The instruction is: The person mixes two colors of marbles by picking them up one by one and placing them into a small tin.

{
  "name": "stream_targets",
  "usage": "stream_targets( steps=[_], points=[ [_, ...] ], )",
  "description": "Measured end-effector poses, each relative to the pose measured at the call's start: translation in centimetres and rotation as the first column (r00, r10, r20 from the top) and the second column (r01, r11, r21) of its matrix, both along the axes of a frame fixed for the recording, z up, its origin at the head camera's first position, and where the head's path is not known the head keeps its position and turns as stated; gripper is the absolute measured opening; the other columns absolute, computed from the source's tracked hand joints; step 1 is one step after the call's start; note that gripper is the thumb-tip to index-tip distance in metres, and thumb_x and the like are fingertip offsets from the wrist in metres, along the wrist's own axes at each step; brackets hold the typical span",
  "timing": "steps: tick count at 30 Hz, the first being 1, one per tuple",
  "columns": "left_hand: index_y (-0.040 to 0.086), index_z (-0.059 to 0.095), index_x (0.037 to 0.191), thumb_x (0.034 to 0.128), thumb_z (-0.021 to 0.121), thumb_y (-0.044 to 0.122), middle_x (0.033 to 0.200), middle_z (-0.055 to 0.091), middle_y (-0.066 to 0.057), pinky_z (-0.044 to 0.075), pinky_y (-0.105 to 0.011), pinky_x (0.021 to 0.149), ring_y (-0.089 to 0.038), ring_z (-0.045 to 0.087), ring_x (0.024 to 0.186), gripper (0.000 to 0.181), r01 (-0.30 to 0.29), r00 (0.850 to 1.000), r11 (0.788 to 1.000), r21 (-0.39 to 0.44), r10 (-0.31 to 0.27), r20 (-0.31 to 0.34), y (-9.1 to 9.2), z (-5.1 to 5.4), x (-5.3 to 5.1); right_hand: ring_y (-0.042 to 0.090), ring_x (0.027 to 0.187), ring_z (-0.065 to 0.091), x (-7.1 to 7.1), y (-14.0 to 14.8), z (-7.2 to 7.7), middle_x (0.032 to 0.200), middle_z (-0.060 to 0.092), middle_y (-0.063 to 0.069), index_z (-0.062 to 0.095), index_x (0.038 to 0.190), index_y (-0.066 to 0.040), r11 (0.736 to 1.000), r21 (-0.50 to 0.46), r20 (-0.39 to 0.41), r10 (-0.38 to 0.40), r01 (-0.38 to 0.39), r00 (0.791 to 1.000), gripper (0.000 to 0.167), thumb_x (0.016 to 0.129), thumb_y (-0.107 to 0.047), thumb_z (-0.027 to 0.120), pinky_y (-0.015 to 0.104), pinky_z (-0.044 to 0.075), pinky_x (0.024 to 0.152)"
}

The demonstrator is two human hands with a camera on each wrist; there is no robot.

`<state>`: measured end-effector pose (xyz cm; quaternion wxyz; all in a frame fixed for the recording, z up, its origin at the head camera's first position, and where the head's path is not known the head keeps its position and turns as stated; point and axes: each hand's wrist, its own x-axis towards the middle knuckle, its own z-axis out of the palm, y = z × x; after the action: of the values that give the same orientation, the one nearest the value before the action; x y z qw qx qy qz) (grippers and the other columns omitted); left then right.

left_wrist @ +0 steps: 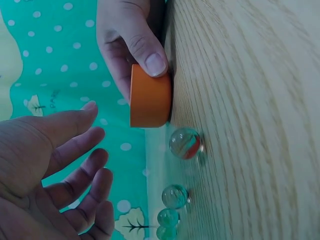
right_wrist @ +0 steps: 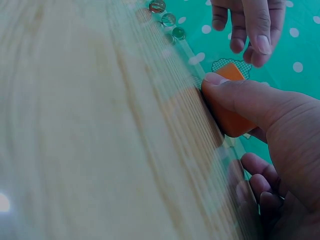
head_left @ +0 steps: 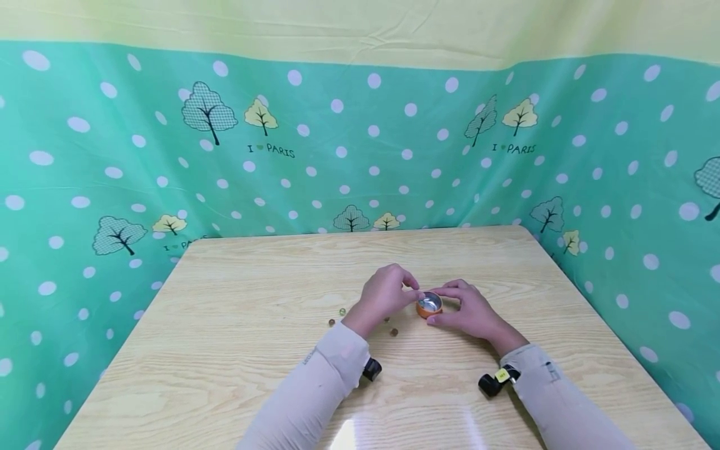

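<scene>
Orange bowl [left_wrist: 150, 102]; white-dotted green curtain [head_left: 360, 159]

The person's forearms [head_left: 316, 389] (both sleeved) reach forward and converge; the left hand [head_left: 387, 291] hovers, fingers [left_wrist: 102, 185] loosely bent; the right hand [head_left: 467, 309] grips, its thumb [right_wrist: 242, 97] opposed to its fingers.
</scene>
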<state>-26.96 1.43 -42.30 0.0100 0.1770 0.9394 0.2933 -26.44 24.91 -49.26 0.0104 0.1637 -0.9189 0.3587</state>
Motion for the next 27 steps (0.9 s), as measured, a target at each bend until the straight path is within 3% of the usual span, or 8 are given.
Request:
stream_targets(
  steps=[8,19,27],
  points=[
    [0.024,0.081,0.100,0.0905,0.081,0.042,0.109,0.069,0.002,0.051,-0.029,0.073,-0.010,0.059,0.090,0.020,-0.013,1.000,1.000,0.006,0.013,0.005,-1.4,-0.1,0.4,0.033,0.125,0.052,0.1,-0.1,0.1,0.132,0.058,0.008,0.073,0.127,-0.037,1.000,0.006,-0.002,0.007,-0.007,1.000,0.060,0.072,-0.056,0.090,0.063,0.041,0.103],
    [0.026,0.080,0.100,0.0920,0.079,0.042,0.112,0.067,0.006,0.055,-0.034,0.081,-0.014,0.062,0.101,0.018,-0.049,0.999,0.998,0.030,0.048,0.011,-3.5,0.3,1.2,0.035,0.126,0.052,0.1,-0.1,0.3,0.134,0.058,0.010,0.073,0.128,-0.035,1.000,0.023,-0.009,0.006,-0.006,1.000,0.061,0.073,-0.056,0.090,0.064,0.041,0.104],
    [0.024,0.081,0.100,0.0924,0.079,0.039,0.108,0.067,0.007,0.056,-0.038,0.083,-0.021,0.066,0.105,0.017,-0.040,0.999,0.997,0.069,0.041,-0.016,-5.2,0.1,1.4,0.034,0.127,0.051,0.0,0.0,0.0,0.135,0.057,0.010,0.073,0.128,-0.036,1.000,0.013,-0.006,0.014,-0.014,1.000,0.062,0.073,-0.058,0.089,0.064,0.041,0.104]
  ],
)
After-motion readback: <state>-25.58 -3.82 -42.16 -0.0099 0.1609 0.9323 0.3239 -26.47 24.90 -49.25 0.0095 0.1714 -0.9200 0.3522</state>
